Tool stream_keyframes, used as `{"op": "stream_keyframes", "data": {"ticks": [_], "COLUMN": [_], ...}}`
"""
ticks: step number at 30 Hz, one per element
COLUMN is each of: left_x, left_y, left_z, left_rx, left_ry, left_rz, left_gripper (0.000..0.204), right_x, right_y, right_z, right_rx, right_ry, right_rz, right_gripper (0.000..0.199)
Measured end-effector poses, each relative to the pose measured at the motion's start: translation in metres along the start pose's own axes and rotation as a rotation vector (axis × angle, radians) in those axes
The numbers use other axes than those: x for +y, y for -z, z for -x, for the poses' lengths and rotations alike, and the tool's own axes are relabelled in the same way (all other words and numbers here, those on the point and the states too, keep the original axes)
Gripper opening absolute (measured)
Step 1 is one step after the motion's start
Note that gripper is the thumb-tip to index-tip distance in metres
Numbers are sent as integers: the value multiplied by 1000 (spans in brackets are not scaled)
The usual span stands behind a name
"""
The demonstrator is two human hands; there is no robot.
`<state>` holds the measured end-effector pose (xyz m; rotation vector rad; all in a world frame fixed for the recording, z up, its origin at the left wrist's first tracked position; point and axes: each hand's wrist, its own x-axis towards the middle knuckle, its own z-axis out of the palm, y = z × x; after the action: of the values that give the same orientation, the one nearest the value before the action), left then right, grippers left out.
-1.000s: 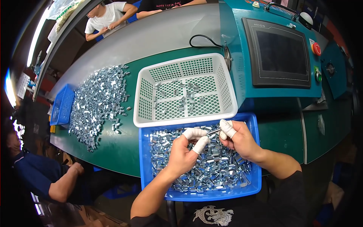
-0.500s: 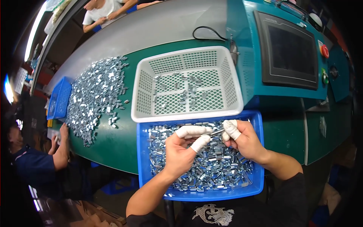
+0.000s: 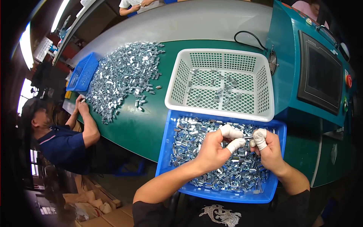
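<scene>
My left hand (image 3: 214, 150) and my right hand (image 3: 270, 152) meet above a blue tray (image 3: 163, 160), with white coverings on the thumbs and some fingers. Between their pinched fingertips runs a slim metal rod (image 3: 248, 137); both hands are closed on it, and its ends are hidden by the fingers. Small shiny metal pieces (image 3: 223, 172), short and elongated, fill the tray beneath. Just beyond stands a white perforated basket (image 3: 219, 110), overlapping the tray's far edge, with a scattering of similar pieces on its bottom.
A large heap of metal pieces (image 3: 124, 72) spreads over the green table (image 3: 143, 132) to the left, beside a small blue basket (image 3: 82, 73). A teal machine (image 3: 285, 72) with a dark screen stands at right. One co-worker (image 3: 64, 140) sits at left; others are across the table.
The view has swung left, so the table, basket and tray appear farther right. My hands stay pinched together over the tray, with less of the rod showing between them.
</scene>
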<state>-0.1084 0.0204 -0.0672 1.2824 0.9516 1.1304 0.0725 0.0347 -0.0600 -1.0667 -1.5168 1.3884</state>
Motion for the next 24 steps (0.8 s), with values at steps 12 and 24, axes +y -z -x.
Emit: {"op": "stream_keyframes", "data": {"ticks": [12, 24], "left_x": [5, 13], "left_y": [-4, 1], "left_z": [-4, -1], "left_rx": [21, -116], "left_ry": [-433, 287], "left_rz": [-489, -266], "left_gripper": [17, 40], "right_x": [-1, -3], "right_y": [13, 6], "right_z": [-5, 0], "right_rx": [-187, -85], "right_ry": [-268, -112], "right_rz": [-88, -30], "right_gripper": [36, 29]}}
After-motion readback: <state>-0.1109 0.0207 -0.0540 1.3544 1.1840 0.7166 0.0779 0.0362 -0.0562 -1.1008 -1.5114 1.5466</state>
